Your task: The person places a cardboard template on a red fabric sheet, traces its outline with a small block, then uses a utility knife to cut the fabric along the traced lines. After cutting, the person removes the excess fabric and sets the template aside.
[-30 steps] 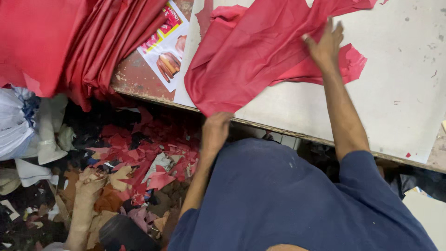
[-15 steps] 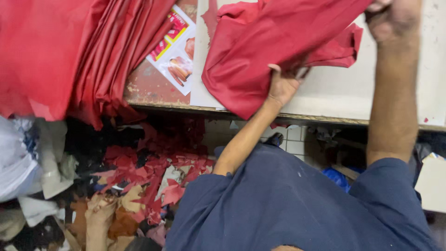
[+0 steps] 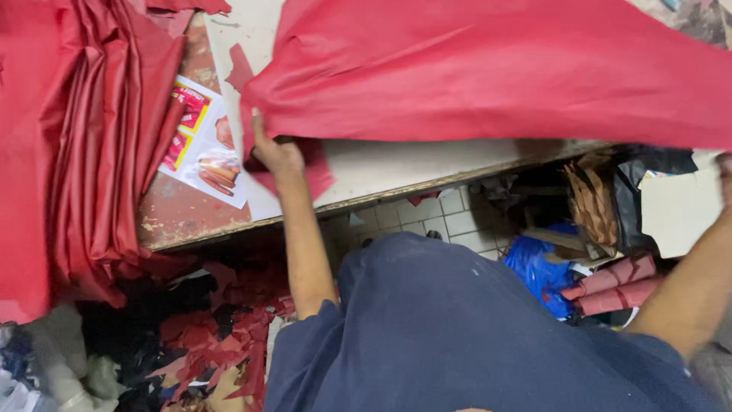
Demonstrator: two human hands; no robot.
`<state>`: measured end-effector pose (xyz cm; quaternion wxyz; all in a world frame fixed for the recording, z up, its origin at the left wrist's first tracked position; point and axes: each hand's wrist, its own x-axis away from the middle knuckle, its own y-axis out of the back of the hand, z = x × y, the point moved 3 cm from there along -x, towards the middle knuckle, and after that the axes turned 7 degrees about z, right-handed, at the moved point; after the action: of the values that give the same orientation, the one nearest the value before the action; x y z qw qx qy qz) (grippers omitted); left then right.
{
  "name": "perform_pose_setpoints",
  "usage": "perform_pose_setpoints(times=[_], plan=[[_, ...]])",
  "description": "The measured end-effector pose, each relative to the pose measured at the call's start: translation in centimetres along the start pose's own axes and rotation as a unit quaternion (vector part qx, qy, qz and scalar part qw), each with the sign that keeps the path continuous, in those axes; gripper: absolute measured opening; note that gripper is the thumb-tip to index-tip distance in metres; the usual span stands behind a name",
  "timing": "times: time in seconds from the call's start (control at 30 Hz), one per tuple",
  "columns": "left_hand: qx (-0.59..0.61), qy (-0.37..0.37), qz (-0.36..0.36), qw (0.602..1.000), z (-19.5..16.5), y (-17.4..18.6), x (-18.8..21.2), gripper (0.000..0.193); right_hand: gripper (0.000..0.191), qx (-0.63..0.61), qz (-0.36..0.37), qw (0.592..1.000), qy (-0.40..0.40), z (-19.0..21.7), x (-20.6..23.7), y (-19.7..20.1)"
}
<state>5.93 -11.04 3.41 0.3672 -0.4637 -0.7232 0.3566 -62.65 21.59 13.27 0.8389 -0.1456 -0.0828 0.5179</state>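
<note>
From the head view, your left hand (image 3: 276,155) pinches the lower corner of a large, smooth red sheet (image 3: 488,72) held spread above the table (image 3: 396,164). Your right hand (image 3: 724,169) sits at the frame edge; you cannot tell its grip. A stack of red sheets (image 3: 84,145) drapes the table's left end beside a printed leaflet (image 3: 204,152); red scraps (image 3: 221,336) litter the floor.

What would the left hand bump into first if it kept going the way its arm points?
Probably nothing new: the left hand already grips the big red fabric sheet at its edge. Straight on lies more of that sheet, above the pale worktable; depth is unclear.
</note>
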Motion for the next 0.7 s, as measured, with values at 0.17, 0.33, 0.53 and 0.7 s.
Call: perform_pose_setpoints(times=[0.17,0.33,0.53,0.7], plan=[[-0.184,-0.097,-0.083,0.975,-5.3,8.0,1.2,0.047,0.019,0.028,-0.043,0.99,-0.135,-10.1,5.6,4.8],[-0.241,-0.076,0.025,0.967,-7.9,12.0,4.7,0.058,0.017,-0.062,-0.011,0.984,-0.165,-13.9,7.3,7.4],[-0.117,0.044,0.096,0.988,-9.9,10.0,7.6,0.066,0.034,-0.101,0.019,0.989,-0.104,-7.8,4.4,11.9],[-0.175,0.085,0.267,0.944,-10.7,1.9,3.8,0.057,0.034,-0.08,0.057,0.994,-0.046,-3.3,-6.2,8.5]])
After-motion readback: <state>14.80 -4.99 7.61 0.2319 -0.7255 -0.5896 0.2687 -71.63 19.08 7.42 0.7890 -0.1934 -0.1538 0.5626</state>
